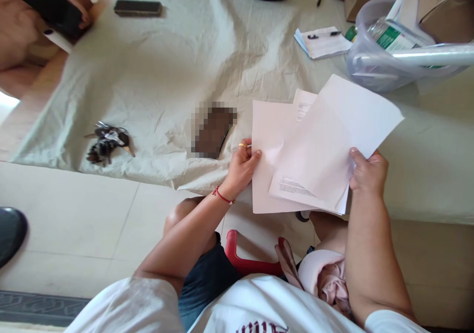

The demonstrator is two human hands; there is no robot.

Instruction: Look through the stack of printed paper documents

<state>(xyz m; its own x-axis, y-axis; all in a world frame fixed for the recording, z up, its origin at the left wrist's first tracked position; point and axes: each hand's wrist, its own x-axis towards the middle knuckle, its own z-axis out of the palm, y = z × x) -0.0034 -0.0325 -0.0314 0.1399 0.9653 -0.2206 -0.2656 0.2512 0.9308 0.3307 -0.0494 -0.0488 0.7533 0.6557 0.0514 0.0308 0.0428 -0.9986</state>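
Several loose sheets of paper (pixel 314 145) are fanned out between my hands at the table's near edge. Most show blank faces; small print appears on the partly covered ones. My left hand (pixel 242 167), with a ring and a red bracelet, pinches the left edge of the sheets, thumb on top. On the right side, my right hand (pixel 368 170) is closed on the sheets near their lower right edge, its thumb pressing from above. Just left of the papers lies a dark flat object (pixel 215 133), blurred out by pixels.
A bunch of keys (pixel 109 143) lies at the cloth's left. Farther off are a dark bar (pixel 138 8), a notepad (pixel 324 43) with a pen, and a clear plastic basket (pixel 374 66) holding a bottle. Another person's hand holds a black phone (pixel 48 5). A red stool (pixel 248 259) stands below.
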